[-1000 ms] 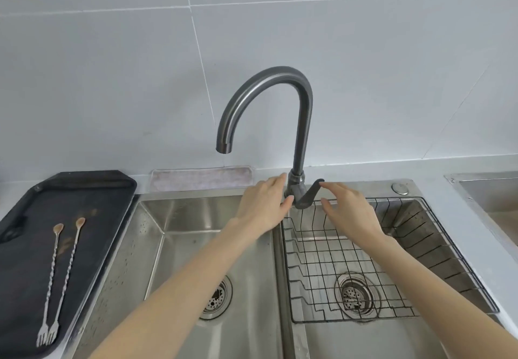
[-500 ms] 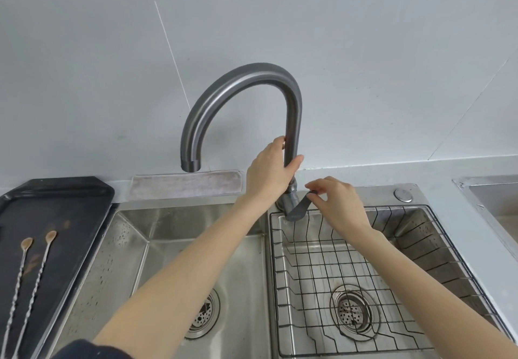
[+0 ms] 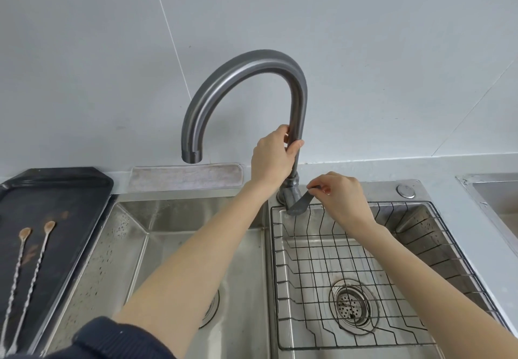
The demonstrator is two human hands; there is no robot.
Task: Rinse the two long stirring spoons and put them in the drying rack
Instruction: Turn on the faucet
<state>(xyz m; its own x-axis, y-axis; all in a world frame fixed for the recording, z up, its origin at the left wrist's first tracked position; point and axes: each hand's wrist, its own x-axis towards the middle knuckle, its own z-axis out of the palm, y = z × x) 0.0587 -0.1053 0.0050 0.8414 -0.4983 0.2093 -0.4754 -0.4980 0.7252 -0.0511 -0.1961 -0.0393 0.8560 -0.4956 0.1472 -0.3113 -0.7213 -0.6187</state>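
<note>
Spoons [image 3: 26, 283] lie untouched; left hand [image 3: 270, 159] grips faucet [image 3: 246, 78], right hand [image 3: 340, 196] pinches lever [image 3: 301, 203]

No text, label, brand or number can be read anywhere in this view, on any surface.

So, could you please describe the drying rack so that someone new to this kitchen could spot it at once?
Start at the tall curved faucet behind the double sink. The drying rack is the black wire basket that sits in the basin to its right, over the drain. The left basin holds no rack.
</note>
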